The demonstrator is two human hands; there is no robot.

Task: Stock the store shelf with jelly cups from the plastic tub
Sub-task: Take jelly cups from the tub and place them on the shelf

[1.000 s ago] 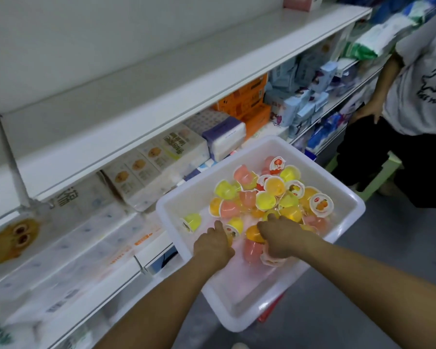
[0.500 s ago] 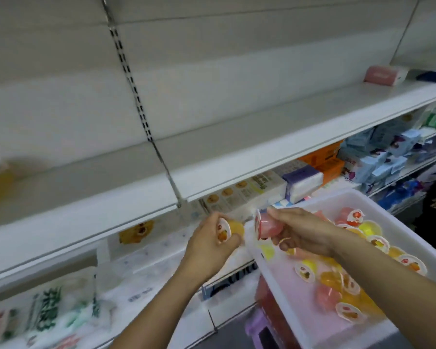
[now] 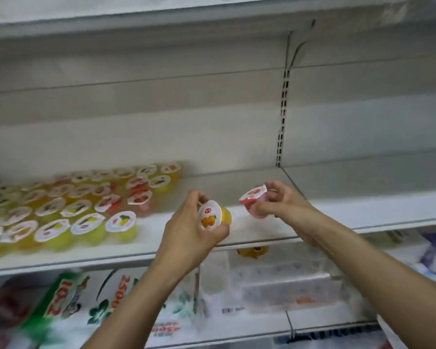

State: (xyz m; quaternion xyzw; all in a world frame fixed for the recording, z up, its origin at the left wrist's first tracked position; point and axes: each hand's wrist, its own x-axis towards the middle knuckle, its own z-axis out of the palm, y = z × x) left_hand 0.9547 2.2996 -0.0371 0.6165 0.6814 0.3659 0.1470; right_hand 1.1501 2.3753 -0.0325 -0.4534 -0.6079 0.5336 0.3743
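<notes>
My left hand (image 3: 189, 230) grips an orange jelly cup (image 3: 215, 216) with a white foil lid, tilted toward me, just in front of the white shelf (image 3: 249, 230). My right hand (image 3: 280, 205) pinches a pink jelly cup (image 3: 254, 200) a little higher and to the right, over the shelf's bare part. Several jelly cups (image 3: 68, 207), yellow, orange and pink, stand in rows on the left part of the same shelf. The plastic tub is out of view.
A slotted upright (image 3: 282, 117) divides the shelf's back wall. An upper shelf (image 3: 161, 23) runs above. Below the shelf lie bagged goods with green and red print (image 3: 68, 303) and white packs (image 3: 282, 285).
Both hands have lifted out of the tub, each with a jelly cup, and risen to the shelf. The view has swung up and left, so the tub has dropped out of sight.
</notes>
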